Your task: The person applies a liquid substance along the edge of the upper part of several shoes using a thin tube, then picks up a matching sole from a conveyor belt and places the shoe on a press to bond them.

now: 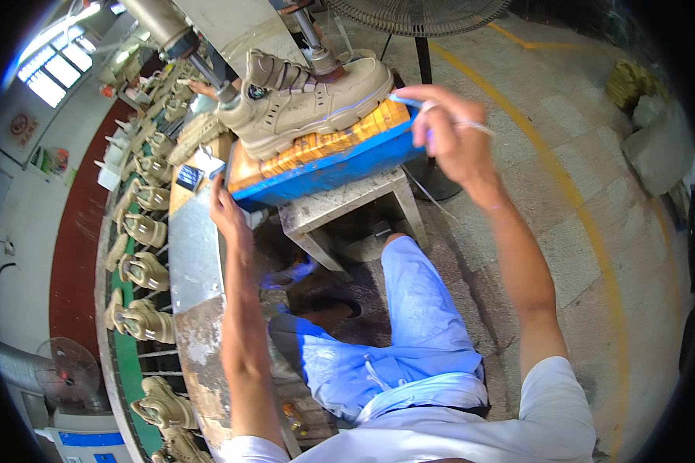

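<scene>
A beige lace-up shoe [313,100] rests sole down on a ridged yellow pad [340,140] in a blue-sided holder [328,171], under two metal press rods [310,38]. My left hand [229,212] is at the holder's left end, its fingers pointing up beside the blue edge and seen mostly from the side. At the right end, close to the shoe's toe, my right hand [457,139] is closed and blurred. A thin, pale stick-like tool [480,127] seems to run through its fingers; its exact kind cannot be made out.
On the left, a rack [137,363] carries several beige shoes [145,272] beside a metal-topped bench [195,258]. A grey metal stand [347,207] supports the holder in front of my knees. Beyond it stands a large fan [421,15]. Sacks [660,154] lie at the far right.
</scene>
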`<state>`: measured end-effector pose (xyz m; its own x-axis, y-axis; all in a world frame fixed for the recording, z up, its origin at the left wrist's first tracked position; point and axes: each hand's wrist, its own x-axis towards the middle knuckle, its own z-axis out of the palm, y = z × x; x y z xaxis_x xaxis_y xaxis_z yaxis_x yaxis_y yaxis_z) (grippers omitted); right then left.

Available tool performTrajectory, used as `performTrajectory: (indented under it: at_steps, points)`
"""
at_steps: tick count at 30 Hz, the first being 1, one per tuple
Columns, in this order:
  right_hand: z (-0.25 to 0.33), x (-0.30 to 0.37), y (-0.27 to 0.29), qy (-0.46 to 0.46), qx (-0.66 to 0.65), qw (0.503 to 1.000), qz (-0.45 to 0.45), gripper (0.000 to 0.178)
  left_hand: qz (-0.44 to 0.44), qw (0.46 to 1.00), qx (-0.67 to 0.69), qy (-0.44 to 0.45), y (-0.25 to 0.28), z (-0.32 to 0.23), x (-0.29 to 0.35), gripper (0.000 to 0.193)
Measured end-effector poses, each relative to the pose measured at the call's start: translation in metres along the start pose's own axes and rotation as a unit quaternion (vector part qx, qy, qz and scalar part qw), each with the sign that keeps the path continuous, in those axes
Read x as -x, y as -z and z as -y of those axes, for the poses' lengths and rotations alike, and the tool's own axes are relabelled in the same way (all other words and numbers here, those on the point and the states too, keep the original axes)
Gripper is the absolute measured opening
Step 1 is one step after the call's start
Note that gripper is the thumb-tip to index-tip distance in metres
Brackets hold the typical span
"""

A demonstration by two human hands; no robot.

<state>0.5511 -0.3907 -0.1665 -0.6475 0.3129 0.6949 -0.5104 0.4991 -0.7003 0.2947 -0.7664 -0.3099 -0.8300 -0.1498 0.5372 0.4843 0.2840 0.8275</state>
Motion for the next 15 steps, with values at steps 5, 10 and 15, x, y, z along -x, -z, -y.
performTrajectory:
  at_steps: [5,10,15]
  points:
    - [-0.015,0.033,-0.058,-0.211,-0.058,0.966,0.138,0.042,-0.073,0.987,0.109,0.093,-0.016,-0.085,0.135,0.037]
    - [-0.02,0.032,-0.102,0.04,0.093,0.994,0.035,0.045,0.105,0.989,0.086,0.06,-0.011,-0.176,0.206,0.026]
    - [-0.023,0.011,-0.099,-0.077,0.234,0.966,0.079,0.09,0.044,0.989,0.128,-0.064,-0.048,-0.208,0.081,0.038]
